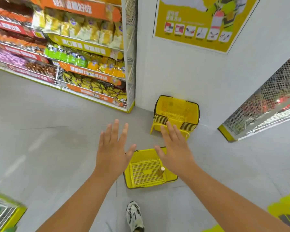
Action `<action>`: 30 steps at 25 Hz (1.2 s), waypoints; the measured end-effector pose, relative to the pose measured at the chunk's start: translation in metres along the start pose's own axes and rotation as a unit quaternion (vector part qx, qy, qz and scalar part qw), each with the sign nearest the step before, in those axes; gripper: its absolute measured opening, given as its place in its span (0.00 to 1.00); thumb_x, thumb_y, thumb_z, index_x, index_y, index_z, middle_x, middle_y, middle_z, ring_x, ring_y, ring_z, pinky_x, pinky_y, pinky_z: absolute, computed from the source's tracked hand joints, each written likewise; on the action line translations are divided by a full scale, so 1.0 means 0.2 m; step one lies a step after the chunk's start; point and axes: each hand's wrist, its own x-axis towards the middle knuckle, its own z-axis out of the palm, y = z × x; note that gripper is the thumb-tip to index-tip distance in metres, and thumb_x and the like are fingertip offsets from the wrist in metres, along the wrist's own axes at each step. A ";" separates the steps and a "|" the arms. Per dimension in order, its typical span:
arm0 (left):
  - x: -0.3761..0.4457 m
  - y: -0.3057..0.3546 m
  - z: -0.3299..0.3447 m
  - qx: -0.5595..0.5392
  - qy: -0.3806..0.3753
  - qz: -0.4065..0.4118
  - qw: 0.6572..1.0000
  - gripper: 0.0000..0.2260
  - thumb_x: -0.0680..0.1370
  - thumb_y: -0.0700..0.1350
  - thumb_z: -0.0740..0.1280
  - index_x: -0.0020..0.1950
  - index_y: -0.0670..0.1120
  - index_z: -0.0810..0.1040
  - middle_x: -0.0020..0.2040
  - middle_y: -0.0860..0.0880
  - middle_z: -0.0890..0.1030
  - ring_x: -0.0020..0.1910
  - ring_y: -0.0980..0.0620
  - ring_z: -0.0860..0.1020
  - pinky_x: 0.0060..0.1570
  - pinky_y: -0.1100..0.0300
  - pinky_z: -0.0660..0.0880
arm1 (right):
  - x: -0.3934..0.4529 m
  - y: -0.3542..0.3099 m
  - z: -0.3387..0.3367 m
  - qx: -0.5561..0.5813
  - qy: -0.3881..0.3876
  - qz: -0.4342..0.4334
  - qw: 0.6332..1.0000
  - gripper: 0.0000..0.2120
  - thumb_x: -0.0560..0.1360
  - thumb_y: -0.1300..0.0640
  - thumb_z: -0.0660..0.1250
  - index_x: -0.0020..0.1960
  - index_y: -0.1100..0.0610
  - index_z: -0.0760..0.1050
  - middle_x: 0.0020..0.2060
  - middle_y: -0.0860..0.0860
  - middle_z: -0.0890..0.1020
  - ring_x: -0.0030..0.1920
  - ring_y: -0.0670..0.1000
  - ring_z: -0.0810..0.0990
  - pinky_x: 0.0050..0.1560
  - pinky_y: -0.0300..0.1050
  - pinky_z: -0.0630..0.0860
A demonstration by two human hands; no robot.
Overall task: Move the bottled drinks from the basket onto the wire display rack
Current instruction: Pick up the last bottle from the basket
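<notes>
right hand (175, 148) covers the far right rim of the yellow plastic basket (141, 173) on the floor; small brown bottle with pale cap (161, 171) too small to read; green-edged wire rack (5, 213) near left cut by frame edge, blurred; far-left shelf packets (84, 27) blurred

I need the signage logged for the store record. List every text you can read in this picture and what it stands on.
None can be quoted with confidence.
Orange and yellow shelf banners: large Chinese characters, blurred.
Red shelf strips: blurred.
Yellow wall poster: small captions, unreadable.
Bottle in the basket: no label legible.
</notes>
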 end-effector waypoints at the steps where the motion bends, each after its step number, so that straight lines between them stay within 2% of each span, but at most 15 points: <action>1: 0.08 -0.01 0.09 -0.003 -0.006 0.002 1.000 0.34 0.80 0.65 0.53 0.82 0.49 0.60 0.82 0.40 0.58 0.80 0.37 0.58 0.75 0.37 0.62 | 0.06 0.06 0.08 0.001 -0.007 0.002 1.000 0.37 0.79 0.37 0.54 0.83 0.54 0.55 0.83 0.54 0.52 0.83 0.58 0.50 0.80 0.51 0.45; 5: 0.31 0.00 0.48 -0.005 -0.029 0.000 1.000 0.34 0.80 0.65 0.53 0.83 0.49 0.59 0.83 0.40 0.56 0.81 0.37 0.56 0.76 0.38 0.60 | 0.26 0.31 0.41 0.012 -0.029 0.008 0.999 0.37 0.80 0.36 0.52 0.82 0.57 0.59 0.82 0.56 0.58 0.82 0.60 0.56 0.79 0.55 0.57; 8: 0.36 0.03 0.80 -0.015 -0.052 -0.028 0.998 0.34 0.80 0.65 0.55 0.82 0.49 0.60 0.83 0.40 0.56 0.80 0.36 0.57 0.76 0.39 0.60 | 0.35 0.49 0.70 0.034 -0.067 0.024 0.997 0.38 0.79 0.36 0.51 0.81 0.58 0.59 0.82 0.57 0.59 0.81 0.60 0.57 0.77 0.56 0.61; 12: 0.36 0.09 1.24 -0.008 -0.083 -0.059 0.995 0.33 0.80 0.64 0.58 0.82 0.48 0.61 0.83 0.40 0.57 0.80 0.37 0.57 0.75 0.37 0.62 | 0.38 0.73 1.14 0.075 -0.122 0.025 0.989 0.39 0.79 0.34 0.48 0.83 0.55 0.55 0.83 0.54 0.55 0.82 0.56 0.53 0.80 0.55 0.59; 16: 0.31 0.13 1.69 -0.011 -0.101 -0.097 0.990 0.34 0.81 0.65 0.54 0.83 0.50 0.58 0.83 0.42 0.54 0.82 0.38 0.54 0.77 0.38 0.59 | 0.39 0.96 1.61 0.066 -0.168 0.005 0.984 0.40 0.79 0.34 0.45 0.83 0.57 0.54 0.83 0.54 0.52 0.83 0.56 0.50 0.81 0.53 0.55; 19: 0.29 0.15 2.08 -0.012 -0.111 -0.103 0.988 0.34 0.80 0.66 0.52 0.83 0.50 0.58 0.83 0.42 0.54 0.82 0.38 0.54 0.77 0.39 0.58 | 0.38 1.13 1.99 0.062 -0.196 -0.005 0.979 0.40 0.78 0.34 0.44 0.83 0.56 0.52 0.83 0.54 0.50 0.83 0.56 0.48 0.81 0.55 0.55; 24: 0.22 0.14 2.65 0.004 -0.146 -0.096 0.985 0.35 0.80 0.66 0.51 0.83 0.51 0.57 0.84 0.43 0.52 0.83 0.40 0.52 0.78 0.38 0.57 | 0.32 1.35 2.61 0.057 -0.237 0.011 0.970 0.37 0.82 0.39 0.56 0.84 0.56 0.50 0.83 0.54 0.50 0.83 0.57 0.47 0.81 0.56 0.56; 27: 0.18 0.10 2.89 0.012 -0.158 -0.099 0.982 0.35 0.80 0.67 0.51 0.83 0.51 0.57 0.84 0.43 0.53 0.82 0.40 0.52 0.78 0.38 0.57 | 0.30 1.45 2.92 0.052 -0.281 0.014 0.958 0.38 0.83 0.40 0.57 0.84 0.54 0.44 0.83 0.52 0.44 0.83 0.55 0.42 0.82 0.55 0.52; 30: 0.17 0.04 3.05 0.015 -0.172 -0.092 0.981 0.35 0.80 0.68 0.50 0.83 0.52 0.55 0.84 0.44 0.52 0.83 0.41 0.51 0.78 0.39 0.57 | 0.29 1.50 3.16 0.041 -0.321 0.017 0.946 0.37 0.84 0.43 0.57 0.84 0.54 0.43 0.83 0.53 0.43 0.83 0.56 0.43 0.81 0.53 0.51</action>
